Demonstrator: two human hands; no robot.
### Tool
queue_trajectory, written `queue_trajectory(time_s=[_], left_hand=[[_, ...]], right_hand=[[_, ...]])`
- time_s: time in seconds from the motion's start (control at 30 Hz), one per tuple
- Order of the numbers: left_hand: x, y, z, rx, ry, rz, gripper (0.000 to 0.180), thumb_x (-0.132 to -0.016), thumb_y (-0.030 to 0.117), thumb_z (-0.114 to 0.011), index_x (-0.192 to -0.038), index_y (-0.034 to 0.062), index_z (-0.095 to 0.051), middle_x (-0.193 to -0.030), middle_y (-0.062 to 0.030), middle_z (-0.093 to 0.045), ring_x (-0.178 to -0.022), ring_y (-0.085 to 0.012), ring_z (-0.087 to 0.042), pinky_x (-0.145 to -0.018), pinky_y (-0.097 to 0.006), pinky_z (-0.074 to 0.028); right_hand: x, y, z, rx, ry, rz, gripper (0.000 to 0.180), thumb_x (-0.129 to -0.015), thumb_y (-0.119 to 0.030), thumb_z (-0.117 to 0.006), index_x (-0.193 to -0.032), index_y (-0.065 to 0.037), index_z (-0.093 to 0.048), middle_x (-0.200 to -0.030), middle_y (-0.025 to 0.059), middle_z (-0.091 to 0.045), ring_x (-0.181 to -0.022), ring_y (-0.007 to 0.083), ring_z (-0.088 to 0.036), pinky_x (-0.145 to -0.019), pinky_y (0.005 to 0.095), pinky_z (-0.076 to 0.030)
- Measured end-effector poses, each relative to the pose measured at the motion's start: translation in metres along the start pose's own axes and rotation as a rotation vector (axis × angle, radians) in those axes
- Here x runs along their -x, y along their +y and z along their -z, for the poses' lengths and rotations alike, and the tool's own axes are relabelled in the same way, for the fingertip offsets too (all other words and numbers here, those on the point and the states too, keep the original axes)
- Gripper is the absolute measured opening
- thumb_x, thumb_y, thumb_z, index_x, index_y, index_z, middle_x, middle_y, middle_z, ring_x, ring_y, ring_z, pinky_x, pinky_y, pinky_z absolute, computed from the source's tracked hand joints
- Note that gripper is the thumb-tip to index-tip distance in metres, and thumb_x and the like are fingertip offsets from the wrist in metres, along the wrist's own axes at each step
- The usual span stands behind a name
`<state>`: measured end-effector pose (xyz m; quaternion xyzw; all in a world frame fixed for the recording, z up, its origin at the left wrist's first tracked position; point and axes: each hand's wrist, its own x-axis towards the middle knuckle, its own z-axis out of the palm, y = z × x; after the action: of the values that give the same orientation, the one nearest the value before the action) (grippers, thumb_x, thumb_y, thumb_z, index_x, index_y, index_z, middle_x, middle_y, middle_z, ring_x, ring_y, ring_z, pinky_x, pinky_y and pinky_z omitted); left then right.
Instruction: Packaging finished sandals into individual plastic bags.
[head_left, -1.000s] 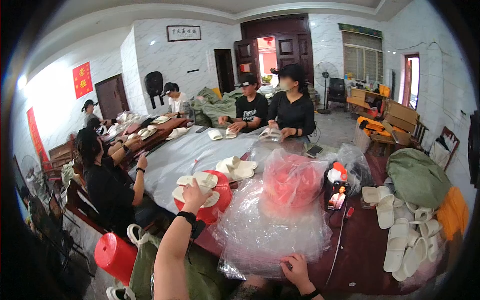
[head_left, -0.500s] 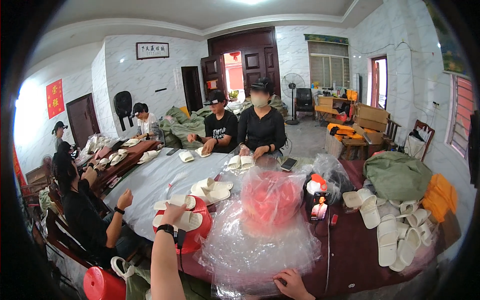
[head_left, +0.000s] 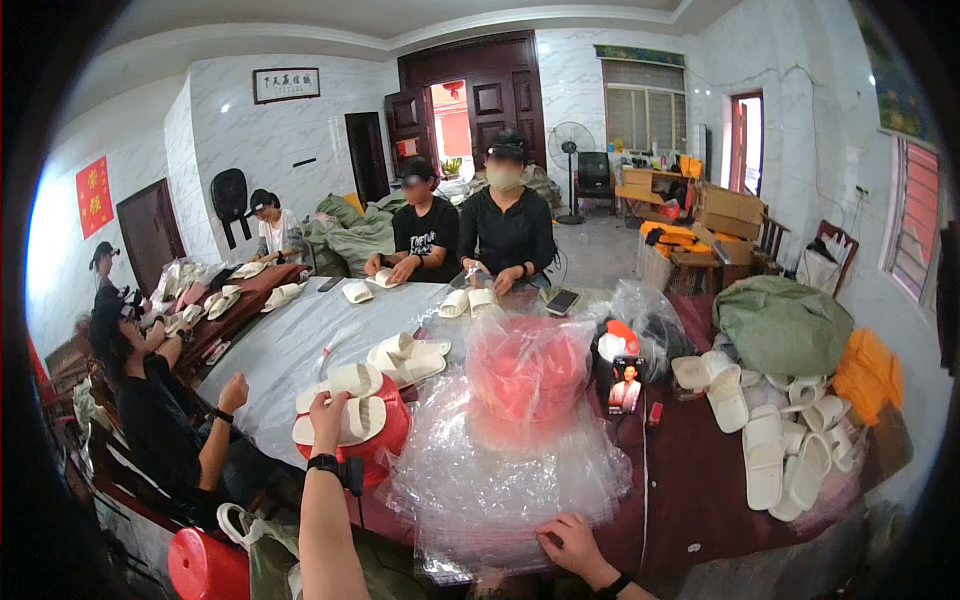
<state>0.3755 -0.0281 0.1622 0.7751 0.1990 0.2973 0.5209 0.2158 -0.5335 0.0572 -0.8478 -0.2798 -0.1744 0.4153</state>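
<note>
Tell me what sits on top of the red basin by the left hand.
White slippers lie stacked across the red basin, with the left hand on them. What is deeper inside the basin is covered by them.

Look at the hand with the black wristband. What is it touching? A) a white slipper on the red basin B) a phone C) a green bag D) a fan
A: the left hand rests on a white slipper lying on top of the red basin, while the right hand touches the clear plastic bags.
</note>
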Motion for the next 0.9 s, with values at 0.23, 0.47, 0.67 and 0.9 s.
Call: queue_trajectory(time_s=[0.23, 0.47, 0.67, 0.9], left_hand=[[0.039, -0.011, 0.018, 0.470, 0.274, -0.210, 0.025, -0.089, 0.005, -0.067, -0.113, 0.0020, -0.060, -0.101, -0.0054, -0.068, -0.088, -0.0122, -0.063, -0.076, -0.027, -0.049], [0.121, 0.124, 0.012, 0.537, 0.180, -0.293, 0.021, -0.089, 0.007, -0.067, -0.109, 0.0002, -0.062, -0.100, -0.0036, -0.065, -0.089, -0.0133, -0.061, -0.081, -0.029, -0.048], [0.216, 0.205, -0.036, 0.806, -0.341, 0.087, 0.040, -0.098, 0.010, -0.055, -0.136, -0.0013, -0.047, -0.128, -0.0128, -0.060, -0.113, -0.0268, -0.062, -0.097, -0.041, -0.051], [0.322, 0.192, -0.117, 1.242, -0.546, 0.740, 0.038, -0.106, 0.023, -0.043, -0.132, -0.0036, -0.038, -0.125, -0.0200, -0.055, -0.117, -0.0331, -0.058, -0.106, -0.049, -0.046]], right_hand=[[0.006, 0.001, 0.001, -0.040, -0.010, -0.017, 0.010, -0.082, -0.017, -0.071, -0.090, -0.011, -0.070, -0.089, 0.0078, -0.061, -0.090, 0.0303, -0.057, -0.081, 0.0412, -0.045], [0.011, -0.001, -0.001, -0.007, -0.006, -0.022, 0.008, -0.082, -0.015, -0.070, -0.088, -0.011, -0.071, -0.091, 0.0085, -0.061, -0.092, 0.0315, -0.056, -0.083, 0.0420, -0.046], [0.007, -0.007, 0.002, -0.027, 0.043, -0.001, 0.008, -0.082, -0.013, -0.070, -0.088, -0.010, -0.071, -0.094, 0.0087, -0.062, -0.093, 0.0316, -0.056, -0.083, 0.0427, -0.047], [0.021, -0.028, 0.032, -0.338, 0.157, -0.040, 0.044, -0.078, -0.014, -0.077, -0.118, -0.005, -0.063, -0.109, 0.0130, -0.061, -0.100, 0.0283, -0.060, -0.083, 0.0374, -0.049]])
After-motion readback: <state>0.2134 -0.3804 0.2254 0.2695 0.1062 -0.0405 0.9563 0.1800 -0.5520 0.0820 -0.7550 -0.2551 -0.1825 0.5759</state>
